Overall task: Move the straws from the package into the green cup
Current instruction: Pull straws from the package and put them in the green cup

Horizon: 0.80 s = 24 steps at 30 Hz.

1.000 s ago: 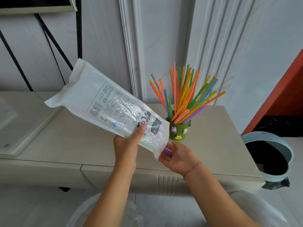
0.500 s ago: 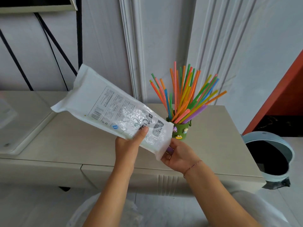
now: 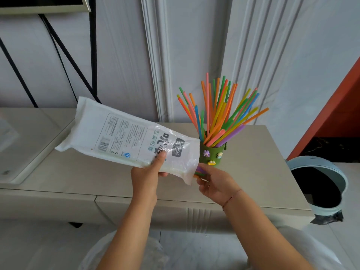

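Mostly hidden behind the package (image 3: 124,139), right hand (image 3: 216,185) fingers unreadable, left hand (image 3: 145,178) fingers pinching it

Bright, even daylight, soft faint shadows, glare on the package (image 3: 155,145) film (crinkled), wide-angle bending at edges

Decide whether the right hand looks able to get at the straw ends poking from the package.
Probably yes: the right hand sits at the mouth of the package, thumb on the straw ends, nothing between; the left hand steadies it.

Beige cabinet (image 3: 78,172), pale-blue bin (image 3: 319,161) w/ black liner (image 3: 315,188) at rt, black frame legs (image 3: 93,55), poss. scale (image 3: 23,145) left.
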### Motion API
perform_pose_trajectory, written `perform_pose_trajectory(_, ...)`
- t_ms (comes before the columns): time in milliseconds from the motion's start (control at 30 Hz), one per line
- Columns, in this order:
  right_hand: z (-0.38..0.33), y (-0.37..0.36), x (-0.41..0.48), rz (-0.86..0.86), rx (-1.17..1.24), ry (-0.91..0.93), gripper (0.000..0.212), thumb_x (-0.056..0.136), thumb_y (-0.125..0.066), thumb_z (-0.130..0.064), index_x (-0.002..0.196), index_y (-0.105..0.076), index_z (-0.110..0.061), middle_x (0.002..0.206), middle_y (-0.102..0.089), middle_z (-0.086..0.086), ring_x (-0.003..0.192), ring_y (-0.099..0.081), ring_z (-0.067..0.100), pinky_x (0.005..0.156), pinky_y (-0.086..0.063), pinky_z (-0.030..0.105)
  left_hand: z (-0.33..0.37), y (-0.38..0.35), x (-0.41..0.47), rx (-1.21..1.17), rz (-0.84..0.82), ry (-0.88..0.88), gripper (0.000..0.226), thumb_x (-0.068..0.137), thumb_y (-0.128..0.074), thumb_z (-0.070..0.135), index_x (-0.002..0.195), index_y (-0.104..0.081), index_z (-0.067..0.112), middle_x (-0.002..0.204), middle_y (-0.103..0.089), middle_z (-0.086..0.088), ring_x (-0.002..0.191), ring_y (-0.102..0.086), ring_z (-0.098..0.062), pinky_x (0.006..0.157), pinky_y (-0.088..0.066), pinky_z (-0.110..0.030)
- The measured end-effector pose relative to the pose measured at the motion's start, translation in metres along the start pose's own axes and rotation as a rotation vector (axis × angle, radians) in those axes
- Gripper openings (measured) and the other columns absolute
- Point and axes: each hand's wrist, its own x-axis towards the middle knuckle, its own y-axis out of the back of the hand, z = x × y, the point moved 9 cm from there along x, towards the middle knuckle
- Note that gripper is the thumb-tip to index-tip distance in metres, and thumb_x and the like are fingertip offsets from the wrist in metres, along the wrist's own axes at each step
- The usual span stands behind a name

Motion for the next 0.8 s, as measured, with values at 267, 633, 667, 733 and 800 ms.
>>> perform_pose_trajectory(267,-0.053,0.004,-0.02,-0.04,-0.243,0.405,0.012,0.087,-0.064,-0.01,0.089,-0.069,0.0,0.066,-0.059,0.006,0.056,-0.05,0.011,0.055,-0.048,0.018,-0.038,0.014,0.001,-0.271,0.096,0.36,0.018,0.08,-0.073,0.018,0.095,-0.063,0.019,0.088,-0.066,0.002,0.068,-0.06,-0.008,0.043,-0.045,-0.016)
perform_pose_trajectory(633,-0.075,0.022,-0.027,-0.059,-0.051,0.429,0.011,0.088,-0.06,-0.01,0.079,-0.064,-0.006,0.059,-0.049,0.002,0.046,-0.039,0.008,0.043,-0.034,0.017,-0.054,0.014,-0.002,-0.392,0.152,0.492,0.016,0.081,-0.073,0.018,0.089,-0.059,0.018,0.081,-0.064,0.001,0.064,-0.056,-0.007,0.037,-0.041,-0.012)
perform_pose_trajectory(667,-0.071,0.018,-0.027,-0.083,0.014,0.4,0.009,0.089,-0.059,-0.011,0.083,-0.064,-0.005,0.059,-0.051,0.001,0.048,-0.04,0.007,0.043,-0.035,0.016,-0.056,0.013,-0.003,-0.392,0.149,0.499,0.017,0.08,-0.074,0.017,0.09,-0.059,0.018,0.081,-0.064,0.001,0.065,-0.056,-0.007,0.037,-0.041,-0.012)
perform_pose_trajectory(733,-0.061,0.009,-0.026,-0.129,0.114,0.355,0.014,0.088,-0.06,-0.015,0.09,-0.065,-0.002,0.064,-0.06,0.001,0.052,-0.045,0.007,0.046,-0.042,0.016,-0.059,0.01,-0.006,-0.395,0.139,0.512,0.021,0.08,-0.074,0.016,0.094,-0.059,0.018,0.083,-0.066,0.0,0.065,-0.059,-0.008,0.037,-0.041,-0.012)
perform_pose_trajectory(800,-0.053,0.001,-0.025,-0.151,0.151,0.344,0.021,0.084,-0.063,-0.019,0.093,-0.066,0.0,0.075,-0.063,0.006,0.054,-0.052,0.008,0.051,-0.049,0.016,-0.062,0.007,-0.009,-0.392,0.13,0.524,0.024,0.079,-0.075,0.015,0.096,-0.058,0.017,0.082,-0.067,0.0,0.059,-0.062,-0.007,0.037,-0.041,-0.013)
